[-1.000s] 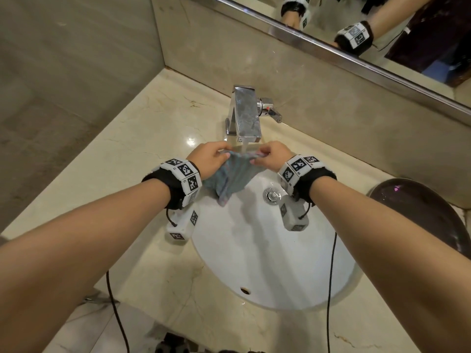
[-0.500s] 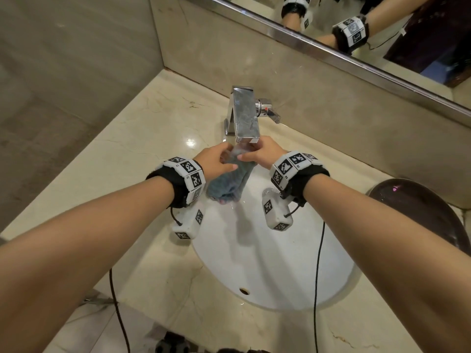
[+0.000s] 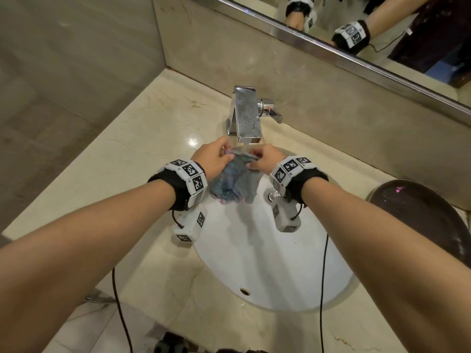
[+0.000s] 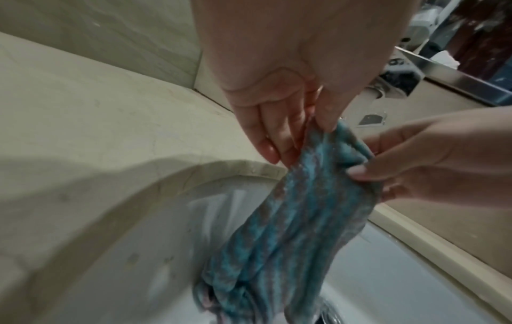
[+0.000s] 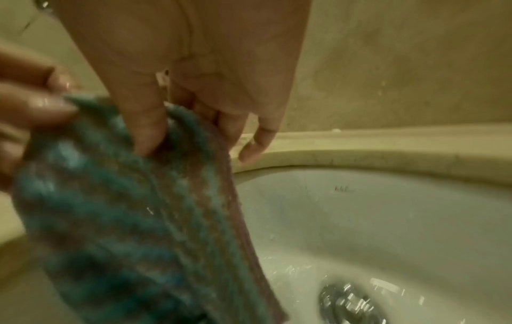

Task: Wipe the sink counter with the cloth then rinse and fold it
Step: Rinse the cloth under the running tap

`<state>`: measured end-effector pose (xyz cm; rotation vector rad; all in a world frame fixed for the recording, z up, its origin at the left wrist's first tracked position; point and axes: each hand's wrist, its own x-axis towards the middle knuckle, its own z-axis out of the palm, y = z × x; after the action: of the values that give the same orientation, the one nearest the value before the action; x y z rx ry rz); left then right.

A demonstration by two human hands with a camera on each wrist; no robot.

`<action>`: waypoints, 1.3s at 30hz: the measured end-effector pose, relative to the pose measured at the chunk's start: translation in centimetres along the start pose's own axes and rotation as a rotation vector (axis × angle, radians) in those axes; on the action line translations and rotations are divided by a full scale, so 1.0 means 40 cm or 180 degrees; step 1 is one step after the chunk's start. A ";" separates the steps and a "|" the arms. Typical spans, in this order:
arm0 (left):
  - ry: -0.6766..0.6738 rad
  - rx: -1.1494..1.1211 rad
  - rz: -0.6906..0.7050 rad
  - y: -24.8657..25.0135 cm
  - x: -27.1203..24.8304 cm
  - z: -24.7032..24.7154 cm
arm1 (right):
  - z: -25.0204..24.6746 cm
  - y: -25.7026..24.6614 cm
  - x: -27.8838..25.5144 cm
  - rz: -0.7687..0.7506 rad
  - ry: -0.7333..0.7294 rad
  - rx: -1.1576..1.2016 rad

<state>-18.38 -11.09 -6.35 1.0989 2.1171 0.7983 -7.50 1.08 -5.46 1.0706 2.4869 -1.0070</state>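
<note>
Up under the spout, the left hand (image 3: 212,159) and the right hand (image 3: 265,160) both pinch the top edge of the cloth (image 3: 235,182), thumb against curled fingers, the two hands close together with a short gathered stretch of fabric between them. From the left wrist, the left hand's thumb and fingers (image 4: 272,144) close on one upper corner while the right hand's fingers (image 4: 410,162) clamp the other; from the right wrist, the right thumb (image 5: 147,131) presses into the bunched blue-grey folds of the cloth (image 5: 133,219).

The cloth hangs with its long axis running down from the hands into the basin, its held edge uppermost and its loose, crumpled lower end pointing toward the bottom of the bowl, near the drain (image 3: 270,195). Its ribbed stripes run lengthwise along that drop.

Directly above the held edge stands the chrome faucet (image 3: 246,115), its square spout over the hands and its lever (image 3: 271,110) sticking out to the right. The white sink (image 3: 267,271) lies below, set into the beige marble counter (image 3: 142,138). An overflow hole (image 3: 244,291) shows on the near wall of the bowl. A dark round bowl (image 3: 428,217) sits on the counter at the right, well apart from the cloth. Behind the faucet runs a stone backsplash, topped by a mirror (image 3: 382,29) that reflects both wrists. Cables dangle from the wrist bands across the basin rim.
</note>
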 end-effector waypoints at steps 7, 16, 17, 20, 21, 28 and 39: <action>-0.0442 0.0294 -0.0003 0.004 -0.007 0.001 | 0.004 -0.038 -0.008 0.0042 -0.0005 0.1406; 0.0004 0.0347 0.0156 -0.004 0.024 -0.021 | 0.007 -0.029 -0.008 -0.0013 -0.0136 -0.0174; 0.0002 0.0183 0.0210 -0.003 0.024 -0.020 | 0.006 -0.025 -0.008 -0.0048 -0.0167 -0.0198; 0.0034 -0.0183 0.0329 0.003 0.016 -0.014 | 0.007 -0.020 -0.008 -0.0021 -0.0097 -0.0264; 0.0064 -0.0236 0.0335 0.002 0.014 -0.012 | 0.010 -0.018 -0.008 -0.0013 -0.0071 -0.0202; -0.0169 0.0033 -0.0043 -0.041 0.009 -0.022 | 0.005 -0.022 -0.016 -0.0183 0.0189 0.0154; -0.0232 0.0103 0.0162 -0.034 0.007 -0.011 | 0.012 -0.037 -0.020 -0.0278 0.0072 0.0007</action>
<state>-19.48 -11.59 -7.12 1.1853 2.0551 0.7386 -8.00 -0.39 -4.69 0.9871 2.5714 -1.0276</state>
